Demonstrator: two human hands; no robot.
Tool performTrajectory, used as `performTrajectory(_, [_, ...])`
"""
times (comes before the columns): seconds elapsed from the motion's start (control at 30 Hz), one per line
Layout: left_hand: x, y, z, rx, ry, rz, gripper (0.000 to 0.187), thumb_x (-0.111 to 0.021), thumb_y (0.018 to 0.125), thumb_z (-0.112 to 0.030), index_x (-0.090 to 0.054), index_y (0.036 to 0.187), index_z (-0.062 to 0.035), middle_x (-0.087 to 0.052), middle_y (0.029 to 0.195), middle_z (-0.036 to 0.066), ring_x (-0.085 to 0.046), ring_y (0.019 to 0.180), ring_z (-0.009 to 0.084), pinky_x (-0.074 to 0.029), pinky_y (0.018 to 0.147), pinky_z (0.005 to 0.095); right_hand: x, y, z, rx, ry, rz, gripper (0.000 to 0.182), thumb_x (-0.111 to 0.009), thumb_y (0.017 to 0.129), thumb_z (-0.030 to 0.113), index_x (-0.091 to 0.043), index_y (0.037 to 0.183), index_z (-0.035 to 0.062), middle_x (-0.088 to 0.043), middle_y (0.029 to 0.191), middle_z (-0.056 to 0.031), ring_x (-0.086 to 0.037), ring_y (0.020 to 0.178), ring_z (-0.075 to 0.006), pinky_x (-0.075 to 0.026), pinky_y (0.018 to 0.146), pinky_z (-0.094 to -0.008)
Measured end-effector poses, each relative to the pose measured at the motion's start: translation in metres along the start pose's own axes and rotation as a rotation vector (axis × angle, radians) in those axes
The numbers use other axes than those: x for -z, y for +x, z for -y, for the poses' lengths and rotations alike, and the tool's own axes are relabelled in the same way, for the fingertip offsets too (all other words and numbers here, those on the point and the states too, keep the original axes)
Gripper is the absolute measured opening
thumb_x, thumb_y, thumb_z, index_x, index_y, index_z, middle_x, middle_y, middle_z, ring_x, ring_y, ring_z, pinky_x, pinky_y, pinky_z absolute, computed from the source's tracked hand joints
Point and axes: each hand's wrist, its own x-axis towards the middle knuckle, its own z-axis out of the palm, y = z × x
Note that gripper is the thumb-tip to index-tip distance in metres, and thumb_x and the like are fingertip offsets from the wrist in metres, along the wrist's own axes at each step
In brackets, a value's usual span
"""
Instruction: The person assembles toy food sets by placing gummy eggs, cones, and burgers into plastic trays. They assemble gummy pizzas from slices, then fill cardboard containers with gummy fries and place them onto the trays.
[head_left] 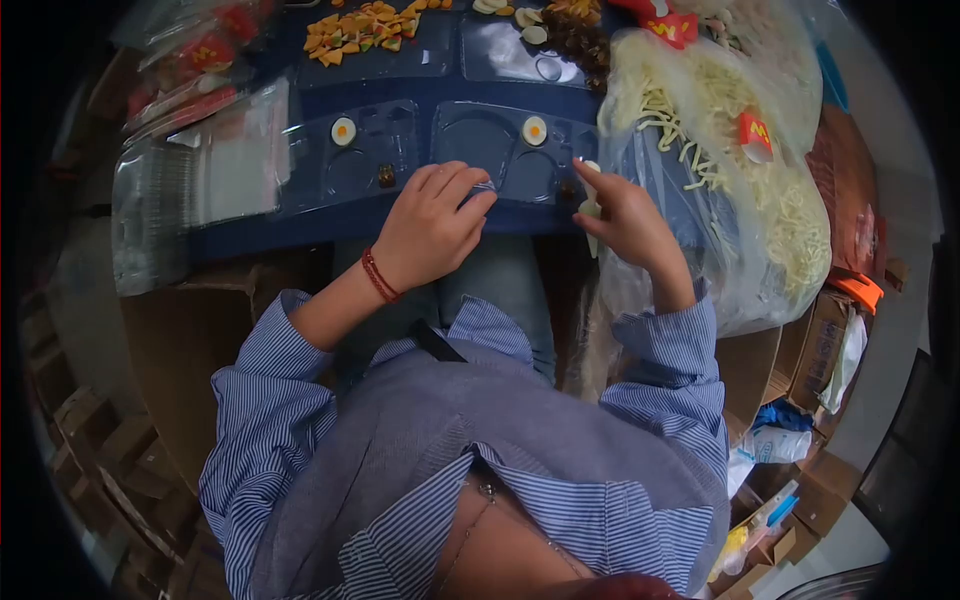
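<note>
Where one egg and one brown piece have been set into a clear, shallow plastic tray with moulded recesses (470,137), a step of piece-by-piece filling can be judged to be in hand. That tray is taken as the landmark. Over its near left corner, the left hand (430,222) is held with fingers bent and bunched; whether anything is gripped cannot be told, though a shiny clear bit is seen at the fingertips. At its right edge, the right hand (634,212) is held with thumb and index finger parted, and a small whitish-green elongated piece (591,205) appears to be pinched between them.

Within the tray, a white-and-orange half-egg piece (535,131) is seated toward the far side, and a small dark-brown piece (567,188) is seen near the right hand. To its left, a matching clear plastic tray (350,178) is similarly laid out. Behind it, orange-and-yellow pieces (360,32) are heaped; to its right, a large clear plastic bag of pale green strands (790,215) is spread.

For the next move, as judged, a steady tray and a small, controlled release over the chosen recess would be called for, without the half-egg piece being knocked.
</note>
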Motion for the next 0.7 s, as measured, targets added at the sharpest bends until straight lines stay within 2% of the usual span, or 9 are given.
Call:
performTrajectory(0.07, [0.005,-0.008,0.003,0.032,0.017,0.008,0.028,-0.067,0.076,-0.009,-0.064,0.103,-0.003,-0.058,0.115,0.012,-0.054,0.112,0.0294,-0.043,0.096,0.0403,0.0,0.003,-0.003,0.062,-0.095,0.033,0.069,-0.071,0.08,0.006,-0.047,0.144,0.0154,-0.054,0.086,-0.0126,-0.056,0.073,-0.0238,-0.047,0.067,-0.0345])
performTrajectory(0.13, [0.006,-0.012,0.003,0.058,0.028,0.018,0.029,-0.068,0.076,-0.01,-0.064,0.104,-0.0032,-0.058,0.115,0.012,-0.054,0.112,0.0294,-0.043,0.096,0.0401,0.001,0.008,-0.002,0.098,-0.185,-0.021,0.066,-0.071,0.08,0.007,-0.049,0.142,0.0135,-0.054,0.088,-0.014,-0.057,0.075,-0.0276,-0.047,0.07,-0.0374])
performTrajectory(0.23, [-0.004,-0.007,0.002,0.095,0.02,0.075,0.034,-0.068,0.08,-0.016,-0.063,0.112,-0.0047,-0.056,0.124,0.012,-0.05,0.121,0.0288,-0.039,0.103,0.043,0.0,0.019,-0.006,0.106,-0.167,-0.156,0.061,-0.069,0.082,0.007,-0.051,0.139,0.0115,-0.055,0.09,-0.0151,-0.057,0.078,-0.0307,-0.048,0.072,-0.0389])
performTrajectory(0.27, [-0.012,-0.004,0.005,0.031,0.056,0.089,0.039,-0.068,0.082,-0.021,-0.061,0.117,-0.0059,-0.054,0.129,0.011,-0.046,0.127,0.0282,-0.035,0.107,0.0454,0.001,0.019,-0.004,0.109,-0.173,-0.152,0.061,-0.069,0.082,0.007,-0.051,0.139,0.0115,-0.055,0.09,-0.0151,-0.057,0.078,-0.0307,-0.048,0.072,-0.0389])
performTrajectory(0.33, [-0.025,-0.004,0.013,-0.028,0.095,0.091,0.043,-0.068,0.084,-0.026,-0.059,0.122,-0.0071,-0.052,0.135,0.011,-0.043,0.132,0.0275,-0.031,0.112,0.0477,0.005,0.021,-0.001,0.074,-0.297,-0.05,0.057,-0.067,0.082,0.007,-0.052,0.137,0.0079,-0.056,0.101,-0.0183,-0.06,0.09,-0.0367,-0.049,0.081,-0.0413])
performTrajectory(0.4, [-0.037,-0.008,0.018,-0.022,0.097,0.214,0.053,-0.069,0.084,-0.028,-0.053,0.132,-0.0098,-0.047,0.142,0.01,-0.037,0.138,0.0262,-0.023,0.117,0.0501,0.007,0.023,-0.006,0.068,-0.325,-0.007,0.056,-0.067,0.082,0.007,-0.053,0.136,0.0083,-0.055,0.101,-0.0184,-0.06,0.091,-0.0365,-0.049,0.081,-0.0415])
performTrajectory(0.57, [-0.04,-0.015,0.018,-0.014,0.072,0.208,0.053,-0.069,0.085,-0.029,-0.054,0.132,-0.0103,-0.048,0.141,0.011,-0.039,0.137,0.0269,-0.023,0.117,0.0512,0.023,0.033,-0.003,0.071,-0.402,0.045,0.055,-0.066,0.082,0.007,-0.054,0.135,0.0101,-0.055,0.1,-0.0182,-0.06,0.093,-0.0363,-0.048,0.082,-0.0427])
performTrajectory(0.63, [-0.041,-0.017,0.017,-0.003,0.07,0.199,0.053,-0.069,0.085,-0.029,-0.053,0.132,-0.0106,-0.048,0.141,0.011,-0.039,0.136,0.027,-0.022,0.117,0.0513,0.039,0.029,0.009,0.032,-0.493,0.278,0.057,-0.067,0.081,0.006,-0.054,0.136,0.0115,-0.056,0.102,-0.0182,-0.059,0.095,-0.0363,-0.048,0.084,-0.0432])
performTrajectory(0.7, [-0.043,-0.018,0.016,-0.017,0.091,0.153,0.051,-0.067,0.086,-0.032,-0.055,0.131,-0.0105,-0.051,0.138,0.011,-0.041,0.134,0.0266,-0.022,0.117,0.0513,0.052,0.022,0.028,0.015,-0.507,0.301,0.054,-0.068,0.081,0.007,-0.056,0.134,0.0112,-0.056,0.101,-0.0182,-0.059,0.095,-0.0363,-0.047,0.085,-0.0431])
